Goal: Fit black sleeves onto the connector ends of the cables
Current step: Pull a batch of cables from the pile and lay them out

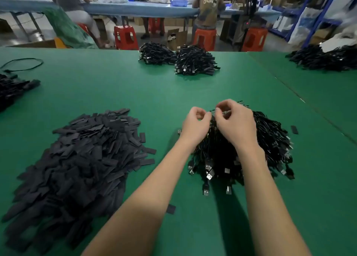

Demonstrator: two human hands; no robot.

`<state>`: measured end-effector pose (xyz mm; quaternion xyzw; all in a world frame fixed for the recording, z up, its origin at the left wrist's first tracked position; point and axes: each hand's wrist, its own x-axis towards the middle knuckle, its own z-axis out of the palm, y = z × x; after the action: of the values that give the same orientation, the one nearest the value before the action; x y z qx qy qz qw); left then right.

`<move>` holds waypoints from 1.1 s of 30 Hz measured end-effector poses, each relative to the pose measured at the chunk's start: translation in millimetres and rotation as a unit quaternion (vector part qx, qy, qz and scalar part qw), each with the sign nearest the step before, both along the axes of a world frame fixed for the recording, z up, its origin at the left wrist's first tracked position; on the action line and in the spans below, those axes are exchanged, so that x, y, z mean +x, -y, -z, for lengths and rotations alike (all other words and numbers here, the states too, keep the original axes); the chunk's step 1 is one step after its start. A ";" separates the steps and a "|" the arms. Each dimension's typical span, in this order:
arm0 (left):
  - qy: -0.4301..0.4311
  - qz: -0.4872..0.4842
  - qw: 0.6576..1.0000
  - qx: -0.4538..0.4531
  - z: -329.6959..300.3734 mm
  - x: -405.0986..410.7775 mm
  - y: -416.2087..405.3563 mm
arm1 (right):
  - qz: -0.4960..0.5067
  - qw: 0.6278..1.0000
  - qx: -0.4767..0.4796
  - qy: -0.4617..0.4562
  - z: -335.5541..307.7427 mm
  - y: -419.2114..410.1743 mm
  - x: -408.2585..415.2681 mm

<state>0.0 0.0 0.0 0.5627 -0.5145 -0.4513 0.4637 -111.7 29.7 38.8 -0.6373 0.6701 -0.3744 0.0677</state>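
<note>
Both your hands are at the far top of the USB cable bundle, which sits near the front edge of the green worktop, right of centre. Your left hand has fingers curled with the tips pinched together, your right hand likewise, fingertips meeting between them on something small. Can't tell whether that's a connector, a sleeve or both; it's hidden by the fingers. Looks like you're seating a sleeve or picking the next cable end. The loose black sleeves are heaped to the left of your left forearm, close for a quick grab. Bare USB-A plugs fan out on the bundle's near side, so plenty is probably left to do. Two more cable bundles sit at the far edge, others at the left edge and the far right corner. One stray sleeve lies by your left forearm.
</note>
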 end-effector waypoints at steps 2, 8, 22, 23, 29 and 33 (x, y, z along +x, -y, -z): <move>0.038 0.010 0.999 0.020 -3.1 -11.3 15.1 | 0.057 0.997 -0.010 0.060 1.6 7.2 -8.0; -0.046 0.016 0.993 0.111 1.7 -23.8 37.2 | 0.071 0.989 0.036 0.125 -1.1 16.2 -15.2; -0.111 0.027 0.993 -0.022 -23.7 -4.6 35.8 | 0.157 0.983 0.077 0.059 -29.9 19.3 -38.0; -0.121 0.043 0.992 -0.018 -27.5 -2.5 35.6 | 0.159 0.982 0.079 0.056 -31.6 19.4 -39.0; -0.230 0.133 0.963 0.052 -45.3 31.3 33.6 | 0.146 0.984 0.078 0.072 -39.5 18.6 -36.0; -0.282 0.173 0.941 0.072 -51.9 61.7 29.8 | 0.112 0.988 0.061 0.084 -45.9 13.9 -34.7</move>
<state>61.7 -29.8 51.9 0.3464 -0.4180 -0.7009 0.4627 -146.3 15.8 84.7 -0.5190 0.7508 -0.3904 0.1204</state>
